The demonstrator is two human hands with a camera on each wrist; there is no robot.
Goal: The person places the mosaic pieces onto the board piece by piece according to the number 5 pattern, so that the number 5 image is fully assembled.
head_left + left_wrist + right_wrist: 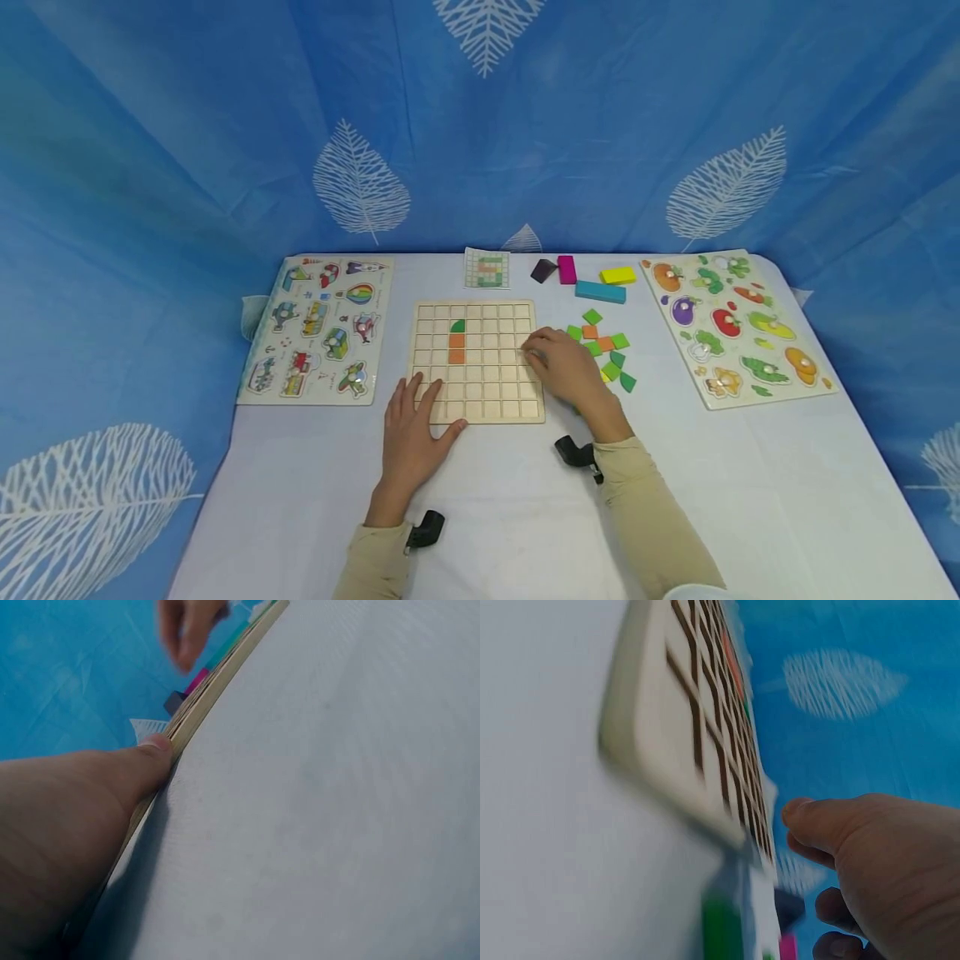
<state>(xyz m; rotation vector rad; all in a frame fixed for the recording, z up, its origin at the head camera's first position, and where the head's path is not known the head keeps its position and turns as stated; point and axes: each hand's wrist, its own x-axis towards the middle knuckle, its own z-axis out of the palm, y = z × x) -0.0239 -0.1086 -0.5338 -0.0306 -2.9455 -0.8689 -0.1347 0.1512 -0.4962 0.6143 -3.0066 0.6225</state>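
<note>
A square wooden grid board [491, 392] lies on the table. Toward its left side, one column holds a green rounded tile [457, 326] above two orange square tiles [457, 348]. My left hand [412, 437] rests at the board's lower left corner, fingers spread; in the left wrist view its thumb [154, 746] touches the board's edge. Over the board's right edge hovers my right hand [566, 367], fingers bent, with thumb and fingertips close together. Whether a small tile is between them is hidden. Beside that hand lie loose green, orange and yellow tiles [592, 317].
A small pattern card [487, 268] lies behind the board. Further right are black [543, 270], magenta [567, 270], yellow [618, 275] and blue blocks [600, 292]. A vehicle puzzle [258, 346] lies left, a vegetable puzzle [705, 354] right. Blue curtain [600, 125] surrounds the table.
</note>
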